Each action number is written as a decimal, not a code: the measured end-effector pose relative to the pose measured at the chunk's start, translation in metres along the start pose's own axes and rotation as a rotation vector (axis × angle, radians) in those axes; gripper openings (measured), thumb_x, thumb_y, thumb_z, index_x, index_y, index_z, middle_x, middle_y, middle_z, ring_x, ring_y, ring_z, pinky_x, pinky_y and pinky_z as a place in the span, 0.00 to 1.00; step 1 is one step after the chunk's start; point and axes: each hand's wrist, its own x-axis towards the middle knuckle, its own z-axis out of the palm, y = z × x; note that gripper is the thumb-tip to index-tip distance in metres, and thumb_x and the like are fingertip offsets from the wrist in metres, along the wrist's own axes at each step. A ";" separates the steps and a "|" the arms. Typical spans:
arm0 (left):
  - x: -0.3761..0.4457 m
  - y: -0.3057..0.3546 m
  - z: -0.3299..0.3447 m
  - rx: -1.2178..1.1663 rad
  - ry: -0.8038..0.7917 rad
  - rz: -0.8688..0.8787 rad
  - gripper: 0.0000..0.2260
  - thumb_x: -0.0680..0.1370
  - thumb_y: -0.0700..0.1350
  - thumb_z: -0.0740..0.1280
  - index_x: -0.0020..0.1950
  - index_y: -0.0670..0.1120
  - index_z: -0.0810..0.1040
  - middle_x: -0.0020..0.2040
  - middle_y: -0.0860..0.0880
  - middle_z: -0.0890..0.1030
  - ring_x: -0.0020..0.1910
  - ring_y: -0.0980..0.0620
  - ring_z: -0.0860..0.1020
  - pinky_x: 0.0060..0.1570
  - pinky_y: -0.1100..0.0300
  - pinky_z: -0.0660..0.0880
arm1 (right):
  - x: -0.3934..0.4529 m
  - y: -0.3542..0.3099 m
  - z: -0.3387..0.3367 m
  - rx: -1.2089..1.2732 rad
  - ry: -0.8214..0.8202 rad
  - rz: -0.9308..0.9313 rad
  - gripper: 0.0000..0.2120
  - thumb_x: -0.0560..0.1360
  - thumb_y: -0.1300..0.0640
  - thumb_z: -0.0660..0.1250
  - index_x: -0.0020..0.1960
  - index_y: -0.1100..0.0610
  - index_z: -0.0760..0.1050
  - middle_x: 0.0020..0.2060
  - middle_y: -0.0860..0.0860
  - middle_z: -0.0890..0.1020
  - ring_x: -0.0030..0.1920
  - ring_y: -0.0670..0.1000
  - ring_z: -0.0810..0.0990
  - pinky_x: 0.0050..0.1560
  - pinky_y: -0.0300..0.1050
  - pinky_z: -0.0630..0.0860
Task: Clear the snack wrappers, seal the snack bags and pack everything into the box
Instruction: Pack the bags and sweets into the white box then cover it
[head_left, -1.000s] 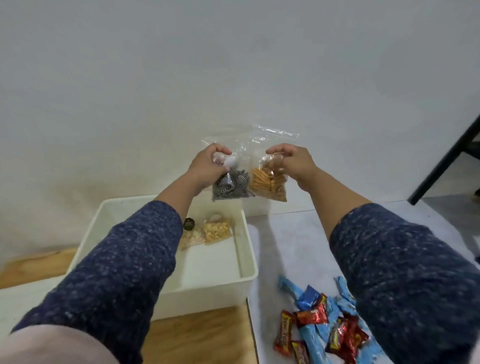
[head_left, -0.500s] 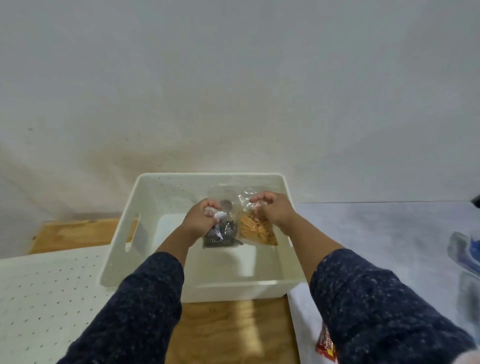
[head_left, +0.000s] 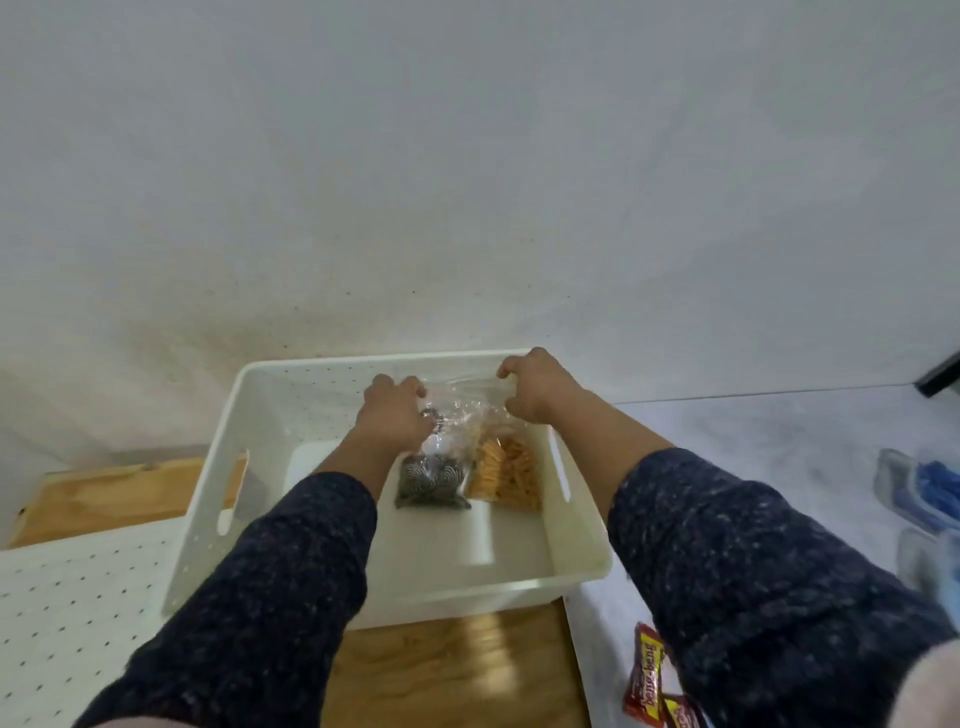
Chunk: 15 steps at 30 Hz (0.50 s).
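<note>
1. Your left hand (head_left: 393, 422) has its fingers curled on the near-left top corner of the clear snack bag (head_left: 457, 441); your right hand (head_left: 531, 394) has its fingers curled on the far-right top edge, up by the far rim of the box; both hands are clamped on that one bag, well apart from each other along its mouth.
2. The bag hangs below and between your hands, inside the white box (head_left: 582, 545); its long axis, the mouth, runs from left hand to right hand, slanting toward the far right corner; the dark swirl biscuits (head_left: 430, 480) sit under the left hand and the orange sticks (head_left: 509, 480) under the right.
3. The bag's bottom looks close to the box floor, against the right wall; whether it touches, you cannot tell from here.
4. My judgement: the coming move is a straight lowering and release, and the left hand is the nearer to the contents.
5. Outward on the desk (head_left: 753, 441), red wrapped snacks (head_left: 647, 675) lie near your right sleeve and blue packets (head_left: 930, 493) blur at the right edge; these are not yet packed.
</note>
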 end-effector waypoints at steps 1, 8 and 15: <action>0.000 0.006 -0.012 0.101 0.013 0.006 0.24 0.75 0.51 0.68 0.69 0.46 0.67 0.67 0.41 0.66 0.65 0.42 0.67 0.62 0.50 0.70 | -0.003 -0.001 -0.012 -0.072 0.008 -0.024 0.23 0.75 0.60 0.64 0.70 0.54 0.66 0.67 0.57 0.64 0.61 0.59 0.73 0.53 0.46 0.73; -0.025 0.070 -0.083 0.374 0.183 0.031 0.29 0.77 0.56 0.64 0.71 0.41 0.62 0.67 0.41 0.69 0.66 0.42 0.68 0.59 0.49 0.70 | -0.055 0.022 -0.103 -0.209 0.067 0.010 0.25 0.74 0.50 0.66 0.67 0.60 0.67 0.62 0.56 0.74 0.60 0.57 0.75 0.49 0.46 0.72; -0.079 0.152 -0.103 0.415 0.296 0.046 0.30 0.77 0.59 0.62 0.70 0.40 0.63 0.67 0.41 0.70 0.66 0.42 0.69 0.57 0.49 0.72 | -0.128 0.098 -0.171 -0.252 0.169 0.060 0.27 0.73 0.47 0.66 0.66 0.61 0.69 0.63 0.57 0.74 0.61 0.58 0.75 0.53 0.47 0.73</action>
